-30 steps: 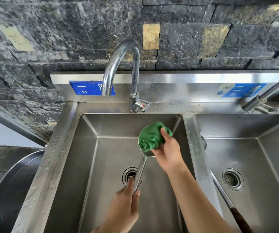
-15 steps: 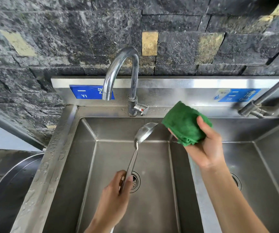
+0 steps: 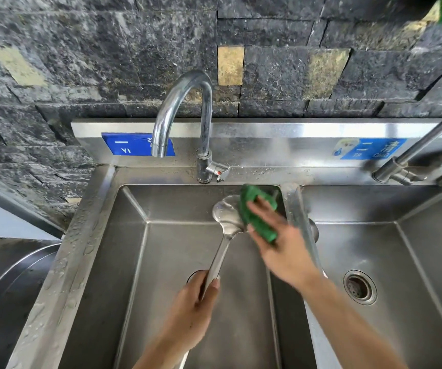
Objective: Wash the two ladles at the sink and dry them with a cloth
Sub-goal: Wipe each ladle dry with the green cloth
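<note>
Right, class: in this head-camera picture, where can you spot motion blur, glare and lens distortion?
Head view: motion blur smears the right hand and green cloth; the left hand and ladle look sharper. Head view: glare streaks the steel backsplash; wide-angle distortion bows the sink along its left rim.

A working kitchen's wash-up corner: steel double sink, blue basin labels, gooseneck tap, rough stone wall.

Two ladles, one cloth, two taps
</note>
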Tool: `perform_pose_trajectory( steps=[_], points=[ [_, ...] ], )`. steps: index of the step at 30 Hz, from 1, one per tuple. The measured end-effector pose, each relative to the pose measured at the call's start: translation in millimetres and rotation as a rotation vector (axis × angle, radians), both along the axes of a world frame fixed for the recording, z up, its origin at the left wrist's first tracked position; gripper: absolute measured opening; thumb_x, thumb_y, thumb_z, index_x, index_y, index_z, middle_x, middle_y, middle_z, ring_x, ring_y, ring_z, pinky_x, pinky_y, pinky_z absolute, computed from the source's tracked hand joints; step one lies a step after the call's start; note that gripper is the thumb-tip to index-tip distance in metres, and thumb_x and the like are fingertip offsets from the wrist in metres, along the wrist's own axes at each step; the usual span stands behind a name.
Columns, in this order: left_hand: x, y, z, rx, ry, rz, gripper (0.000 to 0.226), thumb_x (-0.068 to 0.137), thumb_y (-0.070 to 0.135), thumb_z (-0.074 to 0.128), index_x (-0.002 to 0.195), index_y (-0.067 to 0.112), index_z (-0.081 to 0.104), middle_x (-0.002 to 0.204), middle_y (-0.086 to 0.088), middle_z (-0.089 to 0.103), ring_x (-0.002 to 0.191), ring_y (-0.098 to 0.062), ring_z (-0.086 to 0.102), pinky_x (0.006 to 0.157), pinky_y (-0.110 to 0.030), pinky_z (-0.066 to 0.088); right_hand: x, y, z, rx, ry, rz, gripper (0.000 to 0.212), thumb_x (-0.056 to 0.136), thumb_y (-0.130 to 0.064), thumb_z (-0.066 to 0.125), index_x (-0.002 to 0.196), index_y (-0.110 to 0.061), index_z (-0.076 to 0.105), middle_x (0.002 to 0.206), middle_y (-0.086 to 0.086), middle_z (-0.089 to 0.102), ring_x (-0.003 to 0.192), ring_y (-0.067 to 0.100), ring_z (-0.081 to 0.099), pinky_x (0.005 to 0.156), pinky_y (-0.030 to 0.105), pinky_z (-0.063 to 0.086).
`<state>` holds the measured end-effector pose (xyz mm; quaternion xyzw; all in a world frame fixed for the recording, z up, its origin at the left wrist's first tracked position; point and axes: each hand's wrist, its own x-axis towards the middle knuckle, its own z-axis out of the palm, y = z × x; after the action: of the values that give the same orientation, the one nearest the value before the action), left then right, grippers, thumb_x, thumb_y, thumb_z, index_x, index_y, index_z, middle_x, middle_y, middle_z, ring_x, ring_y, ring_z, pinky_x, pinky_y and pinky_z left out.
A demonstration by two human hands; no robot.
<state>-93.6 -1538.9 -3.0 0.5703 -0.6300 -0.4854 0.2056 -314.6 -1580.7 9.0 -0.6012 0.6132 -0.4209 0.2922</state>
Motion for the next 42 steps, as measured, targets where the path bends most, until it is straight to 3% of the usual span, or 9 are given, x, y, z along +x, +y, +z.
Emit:
perform_pose_trajectory(
  steps=[3,5,10,17,21,26,33,38,42],
  points=[
    [-11,2,4,-0.16,-0.104,-0.011,0.006,0.1,0.035,0.048,0.096,0.039,0.052,0.066,0.015,0.056,0.065,-0.013,0.056,0.057,-0.021,0.041,30,7,-18,0.01,0.35,0.104,0.067,0.094,-0.048,0.063,0.151,-0.018,0.046,0.167,0.012,0.016,0.156,0.034,0.005,0.126,0.043,0.013],
    [-15,4,5,-0.177,-0.098,0.003,0.012,0.1,0.033,0.048,0.106,0.043,0.051,0.075,0.014,0.061,0.076,-0.015,0.06,0.06,-0.02,0.041,41,2,-18,-0.055,0.484,0.069,0.068,0.095,-0.061,0.05,0.148,-0.019,0.05,0.166,0.017,0.02,0.154,0.04,0.011,0.124,0.052,0.015],
    [-13,7,4,-0.277,-0.105,-0.038,0.006,0.099,0.033,0.05,0.095,0.028,0.05,0.06,0.012,0.05,0.067,-0.021,0.05,0.053,-0.033,0.035,39,-37,-4,-0.131,0.793,0.054,0.053,0.103,-0.045,0.044,0.152,-0.026,0.045,0.158,0.01,0.041,0.142,0.033,0.041,0.111,0.055,0.037],
    [5,8,10,-0.332,-0.067,-0.015,0.004,0.097,0.034,0.049,0.099,0.034,0.052,0.055,0.002,0.048,0.047,-0.015,0.046,0.047,-0.023,0.037,9,-63,10,0.119,0.205,0.008,0.046,0.106,-0.041,0.041,0.15,-0.028,0.045,0.154,0.002,0.047,0.139,0.024,0.048,0.113,0.024,0.034],
    [5,-2,10,-0.342,-0.089,-0.04,0.003,0.098,0.027,0.051,0.097,0.025,0.052,0.06,0.0,0.049,0.051,-0.018,0.046,0.052,-0.028,0.04,36,-35,-8,-0.29,0.537,0.099,0.044,0.102,-0.022,0.054,0.143,-0.006,0.055,0.154,0.015,0.046,0.146,0.035,0.039,0.121,0.048,0.031],
    [2,-3,10,-0.36,-0.14,-0.03,0.011,0.095,0.02,0.058,0.105,0.014,0.057,0.052,0.005,0.045,0.049,-0.018,0.047,0.046,-0.026,0.035,53,-64,2,-0.311,0.832,0.178,0.035,0.093,-0.032,0.056,0.125,-0.027,0.071,0.138,0.006,0.063,0.129,0.032,0.056,0.104,0.048,0.046],
    [13,-2,14,-0.346,-0.117,-0.074,0.006,0.096,0.026,0.055,0.101,0.029,0.055,0.059,-0.002,0.051,0.046,-0.018,0.047,0.044,-0.016,0.031,10,-87,12,0.181,0.213,0.05,0.038,0.106,-0.034,0.041,0.14,-0.034,0.057,0.141,0.0,0.062,0.124,0.023,0.062,0.108,0.04,0.047],
    [13,-13,9,-0.316,-0.092,-0.089,0.005,0.096,0.024,0.055,0.093,0.026,0.052,0.058,0.004,0.048,0.047,-0.016,0.044,0.047,-0.021,0.035,32,-34,-17,-0.338,0.719,0.229,0.042,0.099,-0.022,0.056,0.14,-0.013,0.06,0.153,0.01,0.049,0.145,0.034,0.04,0.118,0.052,0.035],
    [11,-8,7,-0.327,-0.082,-0.094,0.008,0.094,0.021,0.057,0.099,0.026,0.056,0.049,0.01,0.043,0.043,-0.015,0.044,0.046,-0.019,0.034,38,-50,-6,-0.39,0.833,0.384,0.036,0.098,-0.027,0.055,0.131,-0.023,0.068,0.148,0.002,0.055,0.142,0.028,0.045,0.117,0.047,0.036]
  ],
)
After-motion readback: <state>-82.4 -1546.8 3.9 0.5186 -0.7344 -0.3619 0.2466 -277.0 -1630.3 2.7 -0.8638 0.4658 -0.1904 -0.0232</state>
